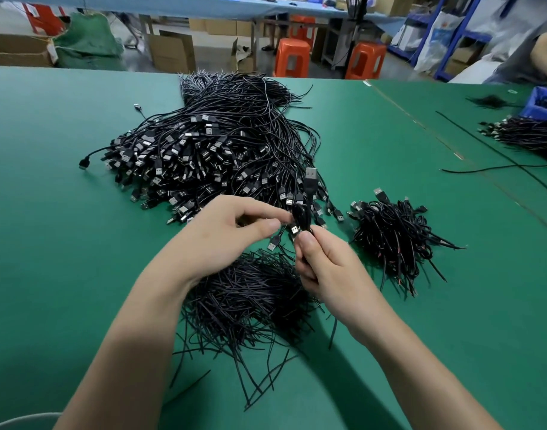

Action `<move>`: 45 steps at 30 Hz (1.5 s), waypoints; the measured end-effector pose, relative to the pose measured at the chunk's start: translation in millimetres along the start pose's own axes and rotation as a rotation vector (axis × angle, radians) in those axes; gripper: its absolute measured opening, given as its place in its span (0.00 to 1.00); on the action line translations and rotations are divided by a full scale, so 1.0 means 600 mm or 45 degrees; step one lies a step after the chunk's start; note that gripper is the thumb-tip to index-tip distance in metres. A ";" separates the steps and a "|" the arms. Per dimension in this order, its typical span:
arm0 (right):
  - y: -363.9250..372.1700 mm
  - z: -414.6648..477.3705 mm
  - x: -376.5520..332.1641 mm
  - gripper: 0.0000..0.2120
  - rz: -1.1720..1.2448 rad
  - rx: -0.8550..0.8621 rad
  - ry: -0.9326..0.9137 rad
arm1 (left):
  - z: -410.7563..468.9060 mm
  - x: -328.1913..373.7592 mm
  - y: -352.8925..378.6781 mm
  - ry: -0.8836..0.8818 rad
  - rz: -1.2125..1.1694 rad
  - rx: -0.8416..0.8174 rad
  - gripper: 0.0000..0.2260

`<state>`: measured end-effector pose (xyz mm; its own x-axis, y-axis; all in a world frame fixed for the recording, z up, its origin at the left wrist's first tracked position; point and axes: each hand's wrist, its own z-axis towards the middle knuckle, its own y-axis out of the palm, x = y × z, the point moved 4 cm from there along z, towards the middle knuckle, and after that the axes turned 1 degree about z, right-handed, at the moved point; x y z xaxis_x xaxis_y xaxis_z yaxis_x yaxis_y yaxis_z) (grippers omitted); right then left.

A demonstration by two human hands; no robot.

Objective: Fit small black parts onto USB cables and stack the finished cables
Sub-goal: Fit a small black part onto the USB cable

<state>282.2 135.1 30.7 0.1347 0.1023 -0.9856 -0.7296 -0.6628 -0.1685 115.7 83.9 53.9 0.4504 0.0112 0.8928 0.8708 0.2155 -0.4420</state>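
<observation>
Two hands meet above the green table [64, 125], near the finished stack [396, 237]: the right hand [325, 268] grips a coiled USB cable [309, 181], plug up, while the left hand [225, 231] pinches its coil between thumb and forefinger.

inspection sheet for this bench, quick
surface: green bench mat, seam at right.
job's things: large USB cable pile; heap of thin black ties; small pile of coiled cables.
clutter: blue bin and another cable pile far right.
grippers: left hand pinches, right hand grips the held USB cable.
cables: stray USB cable left of large pile.
surroundings: orange stools, cardboard boxes, another person's arm.
</observation>
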 end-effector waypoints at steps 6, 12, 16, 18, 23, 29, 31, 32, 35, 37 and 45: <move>-0.012 0.001 -0.016 0.16 0.026 0.058 -0.084 | 0.006 -0.001 0.034 -0.056 -0.495 -0.075 0.09; -0.020 -0.005 -0.026 0.16 0.137 0.045 -0.076 | 0.010 -0.016 0.049 -0.132 -0.807 -0.250 0.18; -0.020 -0.010 -0.035 0.16 0.222 0.032 -0.053 | 0.015 -0.022 0.064 -0.157 -1.020 -0.266 0.17; -0.020 -0.011 -0.039 0.16 0.241 0.010 -0.037 | 0.016 -0.020 0.075 -0.131 -1.040 -0.251 0.13; -0.019 -0.017 -0.044 0.16 0.255 -0.058 -0.013 | 0.018 -0.022 0.094 -0.163 -1.053 -0.191 0.06; -0.028 -0.021 -0.042 0.17 0.155 -0.158 0.033 | 0.013 -0.013 0.098 -0.083 -1.024 -0.266 0.03; -0.028 -0.023 -0.040 0.18 0.182 -0.216 0.056 | 0.011 -0.010 0.097 -0.015 -1.011 -0.316 0.06; -0.027 -0.024 -0.040 0.18 0.208 -0.256 0.067 | 0.010 -0.009 0.096 0.001 -1.012 -0.326 0.07; -0.022 -0.028 -0.035 0.19 0.279 -0.376 0.138 | 0.006 -0.002 0.095 0.044 -1.044 -0.371 0.08; -0.019 -0.033 -0.028 0.21 0.348 -0.420 0.202 | 0.005 0.002 0.097 0.070 -1.028 -0.385 0.09; -0.010 -0.038 -0.020 0.15 0.824 -0.573 0.296 | 0.005 0.008 0.097 0.060 -0.962 -0.291 0.06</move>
<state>300.3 121.1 43.8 -0.0491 -0.5258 -0.8492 -0.3787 -0.7769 0.5030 167.9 99.6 32.9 -0.2755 -0.1005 0.9560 0.9609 -0.0576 0.2709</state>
